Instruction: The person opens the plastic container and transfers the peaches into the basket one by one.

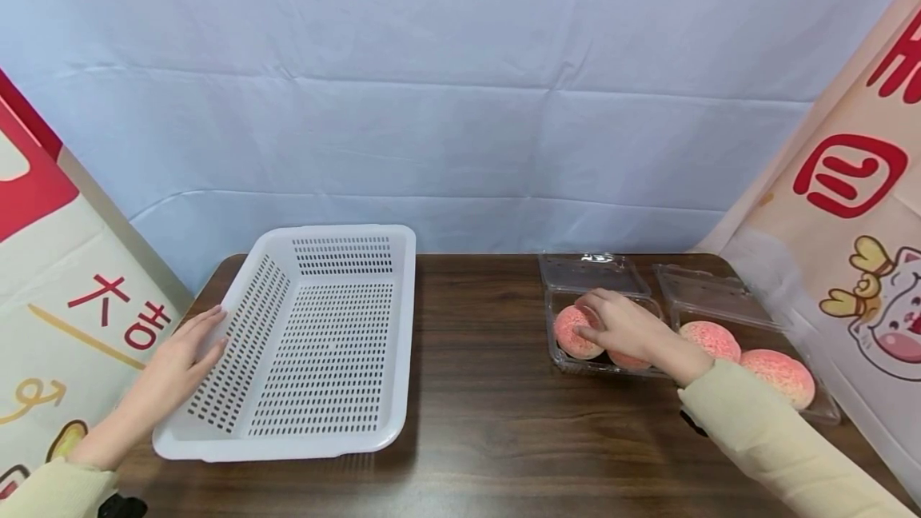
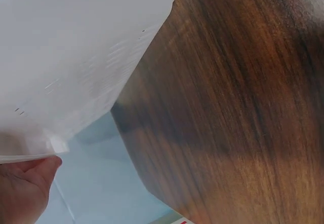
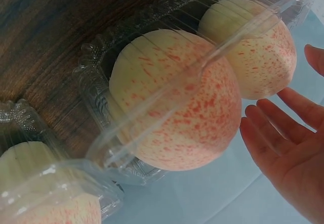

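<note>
Cream sleeves (image 1: 799, 446) lie nearest you, over the table's (image 1: 489, 454) left and right sides. Your left hand (image 1: 176, 362) pinches the left rim of the white basket (image 1: 405, 342). Your right hand (image 1: 629, 328) is at the left peach-like ball (image 1: 572, 334), fingers spread and loosely bent, not gripping it; you cannot tell whether they touch. That ball sits in a clear container (image 1: 568, 364) toward the table's right edge, lid folded back. It looks light and perhaps soft, likely to bruise; hold it round its widest part, thumb opposite fingers, off the flimsy container wall.
</note>
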The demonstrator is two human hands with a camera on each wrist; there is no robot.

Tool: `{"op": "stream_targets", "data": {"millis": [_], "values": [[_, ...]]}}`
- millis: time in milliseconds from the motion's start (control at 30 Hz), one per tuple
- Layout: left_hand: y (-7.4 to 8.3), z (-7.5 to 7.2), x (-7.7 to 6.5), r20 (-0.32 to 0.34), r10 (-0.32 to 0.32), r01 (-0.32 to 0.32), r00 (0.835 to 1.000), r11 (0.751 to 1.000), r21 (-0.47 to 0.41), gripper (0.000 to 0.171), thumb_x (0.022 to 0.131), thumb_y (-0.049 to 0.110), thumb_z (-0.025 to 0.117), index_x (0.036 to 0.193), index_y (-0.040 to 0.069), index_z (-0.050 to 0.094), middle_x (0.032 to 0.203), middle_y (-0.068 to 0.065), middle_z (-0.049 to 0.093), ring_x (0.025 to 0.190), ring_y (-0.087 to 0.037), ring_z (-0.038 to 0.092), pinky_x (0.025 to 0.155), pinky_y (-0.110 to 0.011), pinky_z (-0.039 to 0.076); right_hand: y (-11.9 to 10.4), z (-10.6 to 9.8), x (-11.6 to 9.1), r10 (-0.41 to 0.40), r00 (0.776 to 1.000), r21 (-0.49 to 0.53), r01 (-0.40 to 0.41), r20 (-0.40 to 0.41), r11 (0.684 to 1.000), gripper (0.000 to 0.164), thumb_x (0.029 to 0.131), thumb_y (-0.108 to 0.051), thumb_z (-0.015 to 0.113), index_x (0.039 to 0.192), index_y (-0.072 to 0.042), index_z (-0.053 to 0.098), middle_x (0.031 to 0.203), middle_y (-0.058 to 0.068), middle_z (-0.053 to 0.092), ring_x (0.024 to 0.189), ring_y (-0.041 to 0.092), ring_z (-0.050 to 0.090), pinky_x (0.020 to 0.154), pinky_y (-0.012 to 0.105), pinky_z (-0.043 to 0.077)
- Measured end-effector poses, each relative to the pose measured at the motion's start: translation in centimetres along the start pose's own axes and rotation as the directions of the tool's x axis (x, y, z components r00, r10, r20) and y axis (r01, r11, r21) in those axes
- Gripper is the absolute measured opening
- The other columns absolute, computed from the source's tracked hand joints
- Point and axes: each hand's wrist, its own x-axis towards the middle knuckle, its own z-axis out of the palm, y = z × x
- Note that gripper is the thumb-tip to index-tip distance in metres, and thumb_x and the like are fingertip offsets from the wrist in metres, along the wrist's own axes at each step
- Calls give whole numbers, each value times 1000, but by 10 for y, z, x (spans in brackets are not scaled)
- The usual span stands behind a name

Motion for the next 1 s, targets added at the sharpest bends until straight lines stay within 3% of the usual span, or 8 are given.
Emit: {"op": "stream_targets", "data": {"millis": [500, 767, 1000], "values": [[-4, 4, 0, -51, -5, 4, 999, 1000, -18, 49, 89, 8, 53, 132, -10, 38, 132, -31, 37, 112, -50, 39, 85, -63, 30, 1, 5, 0, -23, 1000, 40, 23, -14, 999, 43, 81, -22, 66, 111, 8, 56, 108, 20, 57, 101, 36, 54, 84, 47, 42], [-5, 5, 0, -66, 2, -3, 998, 1000, -19, 49, 87, 6, 54, 131, -11, 39, 133, -30, 38, 113, -50, 38, 86, -62, 29, 0, 13, 0, 23, 1000, 54, -23, 13, 998, 51, 79, -23, 67, 118, 7, 52, 113, 21, 54, 104, 36, 53, 83, 47, 43], [-4, 6, -1, -77, 2, -3, 997, 1000, -16, 50, 86, 5, 56, 130, -11, 40, 132, -29, 39, 111, -48, 41, 84, -61, 32, -1, 20, 0, 9, 1000, 81, -8, -12, 997, 54, 75, -20, 70, 119, 6, 51, 112, 24, 53, 102, 41, 51, 81, 50, 43]]}}
